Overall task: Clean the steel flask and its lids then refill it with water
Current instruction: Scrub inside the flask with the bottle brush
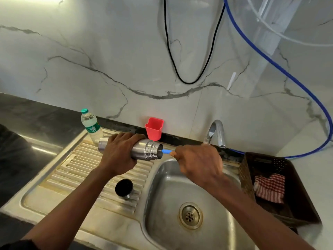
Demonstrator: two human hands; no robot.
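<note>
The steel flask (146, 149) is held on its side above the sink (162, 177) edge.
The left hand (119, 152) wraps its grip round the flask body; the right hand (198, 163) pinches a blue handle (166, 151) poking into the open mouth (its far end is hidden). A black lid (124, 188) stands on the drainboard (72, 168).

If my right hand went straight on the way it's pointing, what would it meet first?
Probably the rim of the steel flask, which the left hand holds sideways: the right hand points its blue handle into the open mouth.
</note>
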